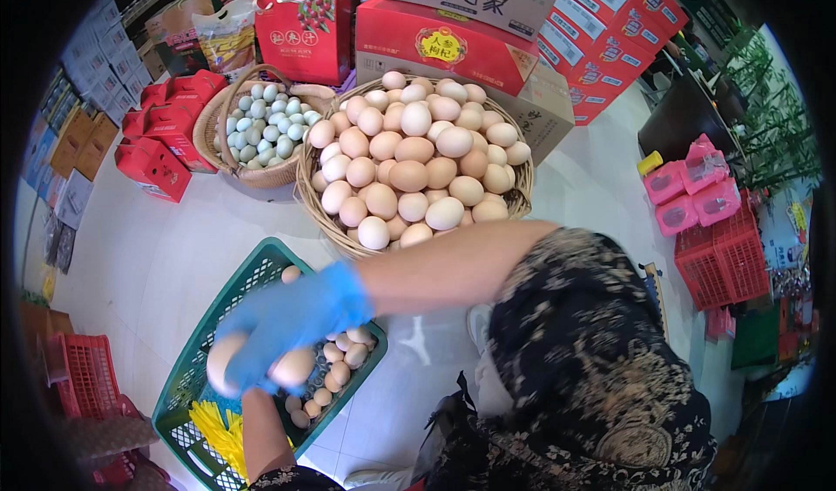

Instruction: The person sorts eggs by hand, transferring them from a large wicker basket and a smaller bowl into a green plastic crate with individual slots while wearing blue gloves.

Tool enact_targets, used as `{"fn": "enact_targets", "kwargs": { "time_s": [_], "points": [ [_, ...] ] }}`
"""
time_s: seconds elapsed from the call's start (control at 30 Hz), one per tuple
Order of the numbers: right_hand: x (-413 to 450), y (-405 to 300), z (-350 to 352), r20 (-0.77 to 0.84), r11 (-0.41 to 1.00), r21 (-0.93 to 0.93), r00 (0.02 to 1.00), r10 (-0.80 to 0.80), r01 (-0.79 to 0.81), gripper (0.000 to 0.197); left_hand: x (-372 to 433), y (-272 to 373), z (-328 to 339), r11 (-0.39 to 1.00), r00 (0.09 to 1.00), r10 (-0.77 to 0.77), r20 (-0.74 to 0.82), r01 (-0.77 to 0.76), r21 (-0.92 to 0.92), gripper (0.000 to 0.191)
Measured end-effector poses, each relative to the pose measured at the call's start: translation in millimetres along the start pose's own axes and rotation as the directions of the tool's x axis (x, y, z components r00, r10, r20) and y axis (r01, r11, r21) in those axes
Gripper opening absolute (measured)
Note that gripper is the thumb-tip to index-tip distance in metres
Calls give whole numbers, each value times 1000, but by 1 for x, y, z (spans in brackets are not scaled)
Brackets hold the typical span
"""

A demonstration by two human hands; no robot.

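Observation:
My right hand [287,327], in a blue glove and blurred, reaches across a green plastic basket [171,393]. Two large pale-brown eggs, one egg [225,363] on the left and another egg [292,368] on the right, are at its fingers. My left forearm [266,435] comes up from the bottom edge; its hand is mostly hidden behind the right glove and the eggs. Inside the green basket, several smaller eggs [336,372] sit in a dark tray along the right side. Yellow strips [219,435] lie in its near left end. One more egg [290,274] shows near its far end.
A round wicker basket [313,213] heaped with brown eggs stands ahead, partly behind my right arm. Left of it is a handled basket [208,122] of bluish eggs. Red gift boxes [153,167], stacked cartons [444,46] and red crates [722,256] stand around the tiled floor.

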State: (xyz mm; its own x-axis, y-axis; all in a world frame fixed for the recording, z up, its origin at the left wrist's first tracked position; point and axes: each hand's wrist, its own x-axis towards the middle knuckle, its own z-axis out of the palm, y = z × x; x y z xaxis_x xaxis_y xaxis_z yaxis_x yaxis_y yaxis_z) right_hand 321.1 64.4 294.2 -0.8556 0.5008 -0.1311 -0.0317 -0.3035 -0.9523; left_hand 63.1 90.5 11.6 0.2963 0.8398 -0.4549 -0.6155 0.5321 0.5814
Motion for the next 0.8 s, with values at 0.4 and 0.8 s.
{"fn": "enact_targets", "kwargs": {
  "time_s": [0.4,0.8],
  "points": [
    [-150,-66,-256,-777,173,-629,622,-97,-758,51,7,-9,32,999,995,-39,-93,36,-35,36],
    [-121,-43,-304,-854,12,-430,411,317,-903,55,13,-22,50,998,992,4,-124,-11,-56,33]
  ]
}}
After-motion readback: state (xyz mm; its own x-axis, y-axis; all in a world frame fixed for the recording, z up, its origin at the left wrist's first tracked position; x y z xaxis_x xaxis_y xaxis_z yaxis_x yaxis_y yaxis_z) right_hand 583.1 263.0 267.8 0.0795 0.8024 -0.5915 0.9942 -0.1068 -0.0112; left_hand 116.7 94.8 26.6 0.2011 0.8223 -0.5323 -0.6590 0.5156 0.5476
